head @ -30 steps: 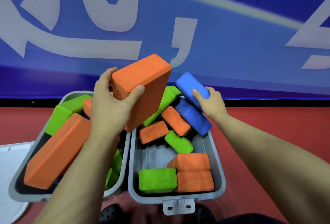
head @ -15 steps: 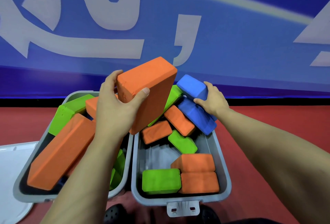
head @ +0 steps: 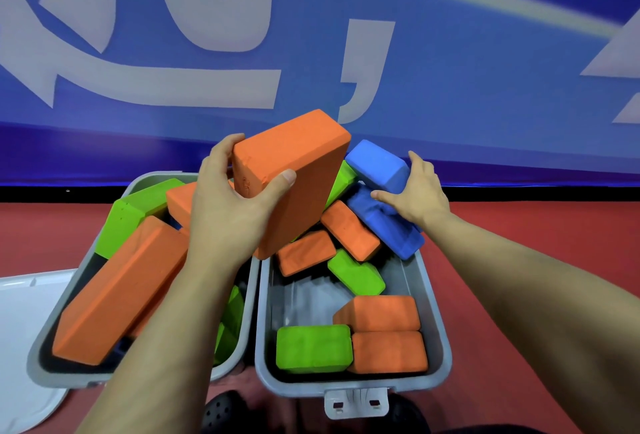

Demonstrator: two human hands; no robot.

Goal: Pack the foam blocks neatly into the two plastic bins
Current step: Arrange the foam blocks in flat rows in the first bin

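Left hand (head: 225, 219): clamped on large orange rectangular foam block (head: 294, 170), thumb across near face, fingers over far left edge; block held tilted in the air above the gap between the two bins.

Right hand (head: 419, 193): gripping small blue foam block (head: 377, 165) at far right corner of right bin, thumb under near edge, fingers along right side; block raised above a second blue foam block (head: 384, 225) leaning on the bin's right wall.

Left grey plastic bin (head: 45, 361): long orange foam block (head: 117, 291) lying diagonally, green foam block (head: 128, 212) at far end, further green pieces partly hidden beneath the forearm.

Right grey plastic bin (head: 440, 347): near end packed with one green foam block (head: 311, 348) beside two stacked orange foam blocks (head: 386, 333); far end loose with two small orange blocks and green pieces, tilted and overlapping.

White plastic lid (head: 20, 329) on red floor (head: 519, 225), left of left bin.
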